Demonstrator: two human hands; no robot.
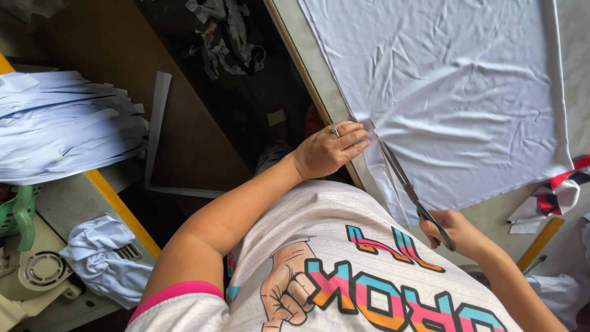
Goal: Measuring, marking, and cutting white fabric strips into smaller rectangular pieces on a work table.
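Observation:
A large sheet of white fabric (455, 92) lies spread over a pale table (307, 55). My left hand (329, 149), with a ring on one finger, presses the fabric's near left edge down at the table's rim. My right hand (461, 233) grips the black handles of a pair of scissors (409, 187). The blades point up and left into the fabric, just right of my left fingertips, with a cut line running along the cloth's left border.
A stack of white cut strips (61, 123) lies at the left on a yellow-edged surface. A bunched white cloth (101, 255) sits on a sewing machine. Red, black and white scraps (559, 190) and a yellow ruler (541, 243) lie at right. Dark scraps fill the gap below.

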